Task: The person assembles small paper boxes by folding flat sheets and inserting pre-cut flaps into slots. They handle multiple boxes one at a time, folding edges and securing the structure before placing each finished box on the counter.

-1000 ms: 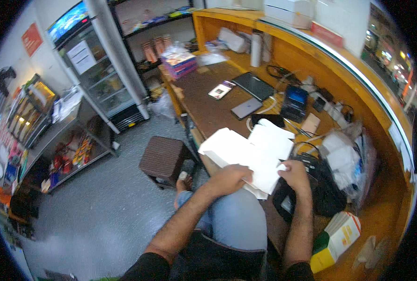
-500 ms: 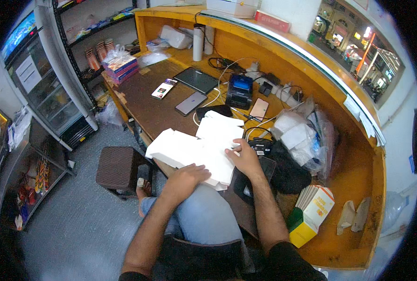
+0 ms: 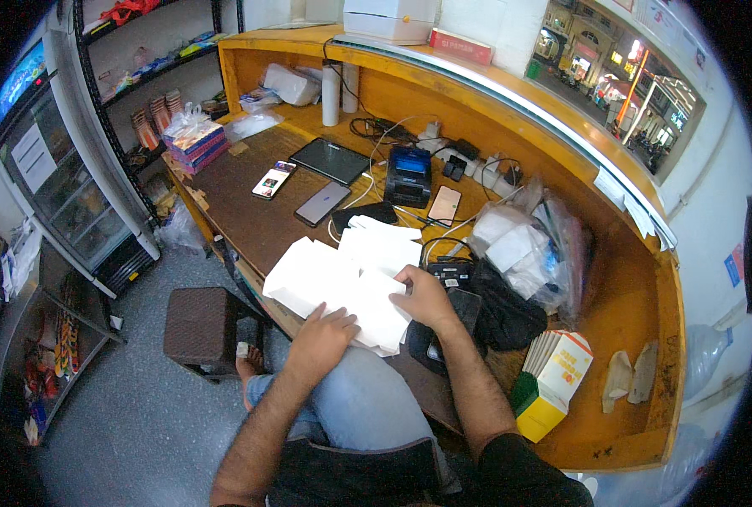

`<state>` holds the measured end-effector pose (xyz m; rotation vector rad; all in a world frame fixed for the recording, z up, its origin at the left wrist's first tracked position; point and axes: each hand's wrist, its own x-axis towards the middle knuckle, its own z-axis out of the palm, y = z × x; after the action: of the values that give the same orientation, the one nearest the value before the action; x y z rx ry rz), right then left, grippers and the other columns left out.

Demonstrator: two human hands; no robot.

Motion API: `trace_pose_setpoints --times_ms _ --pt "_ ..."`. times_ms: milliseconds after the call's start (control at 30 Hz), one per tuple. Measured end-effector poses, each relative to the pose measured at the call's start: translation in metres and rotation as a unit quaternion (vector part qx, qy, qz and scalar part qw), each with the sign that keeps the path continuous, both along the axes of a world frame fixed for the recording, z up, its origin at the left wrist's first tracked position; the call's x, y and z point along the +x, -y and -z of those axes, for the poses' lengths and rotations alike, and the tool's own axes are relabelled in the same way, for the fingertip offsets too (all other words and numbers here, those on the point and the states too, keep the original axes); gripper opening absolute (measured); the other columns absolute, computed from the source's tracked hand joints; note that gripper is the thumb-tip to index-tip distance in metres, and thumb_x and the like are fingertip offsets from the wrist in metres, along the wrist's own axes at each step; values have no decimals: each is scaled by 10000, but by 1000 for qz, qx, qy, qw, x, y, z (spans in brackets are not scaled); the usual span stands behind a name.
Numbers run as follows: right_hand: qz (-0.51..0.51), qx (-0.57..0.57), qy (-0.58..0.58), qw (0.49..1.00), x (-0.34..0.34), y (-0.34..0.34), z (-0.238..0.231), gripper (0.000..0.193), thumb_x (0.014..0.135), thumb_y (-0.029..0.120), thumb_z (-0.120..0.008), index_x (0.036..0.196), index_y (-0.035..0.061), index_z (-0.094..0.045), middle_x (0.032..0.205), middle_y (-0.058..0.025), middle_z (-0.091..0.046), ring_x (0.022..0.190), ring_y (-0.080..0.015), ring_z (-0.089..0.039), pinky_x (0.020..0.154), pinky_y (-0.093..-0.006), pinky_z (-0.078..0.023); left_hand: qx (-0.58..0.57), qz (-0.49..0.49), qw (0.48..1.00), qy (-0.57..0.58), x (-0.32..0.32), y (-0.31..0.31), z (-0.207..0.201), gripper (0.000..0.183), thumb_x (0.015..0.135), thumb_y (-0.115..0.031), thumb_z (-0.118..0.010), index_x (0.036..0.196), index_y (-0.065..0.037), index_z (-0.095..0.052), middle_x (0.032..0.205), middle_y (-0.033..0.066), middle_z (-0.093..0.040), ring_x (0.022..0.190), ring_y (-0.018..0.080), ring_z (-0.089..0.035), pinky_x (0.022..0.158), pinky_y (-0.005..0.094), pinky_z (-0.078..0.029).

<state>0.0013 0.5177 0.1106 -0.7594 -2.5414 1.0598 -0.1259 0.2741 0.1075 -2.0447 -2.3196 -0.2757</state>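
White flat paper sheets (image 3: pixel 342 275) lie stacked at the centre of the frame, on the near edge of the brown wooden counter (image 3: pixel 249 220) and over the person's lap. Left hand (image 3: pixel 321 338) rests on their lower edge, fingers curled around it. Right hand (image 3: pixel 426 296) pinches the right edge of the top sheet. Just right sits a black bag (image 3: pixel 503 313).

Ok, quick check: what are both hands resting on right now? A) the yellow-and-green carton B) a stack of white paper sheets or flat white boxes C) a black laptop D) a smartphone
B: the left hand and right hand both lie on the white sheets at the desk edge; the smartphone sits farther back, untouched.
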Motion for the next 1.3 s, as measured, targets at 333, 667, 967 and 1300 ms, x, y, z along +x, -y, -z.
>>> trace_pose_setpoints --times_ms 333,667,967,1300 --pt "-89 275 -8 957 -8 25 16 75 856 1 -655 922 14 -689 927 -179 -739 981 -403 -670 868 -478 -563 -57 6 975 216 -15 -18 3 152 982 -94 -639 1119 -73 -701 1466 200 -633 1457 367 -536 1198 480 -448" --pt "-117 241 57 962 -18 47 5 320 950 171 -687 1188 -33 -750 1022 -199 -769 1012 -402 -709 920 -488 -582 -103 1 972 213 -22 -24 13 257 945 -44 -667 1194 -108 -682 1587 241 -530 1531 370 -454 1248 449 -401" --pt "-102 116 187 970 -89 -4 -2 716 925 642 -717 1195 -21 -756 1133 -268 -767 1097 -391 -750 940 -473 -592 -62 82 989 107 -7 -13 -4 272 1021 -182 -531 1248 -134 -674 1440 172 -668 1367 370 -619 1140 439 -514" --pt "-45 63 132 988 -81 -12 -1 440 716 276 -942 1059 71 -758 1022 -172 -775 973 -327 -754 868 -431 -596 -34 41 998 31 -9 -14 2 326 1047 -269 -553 1341 -170 -651 1561 131 -580 1486 310 -521 1247 602 -369"
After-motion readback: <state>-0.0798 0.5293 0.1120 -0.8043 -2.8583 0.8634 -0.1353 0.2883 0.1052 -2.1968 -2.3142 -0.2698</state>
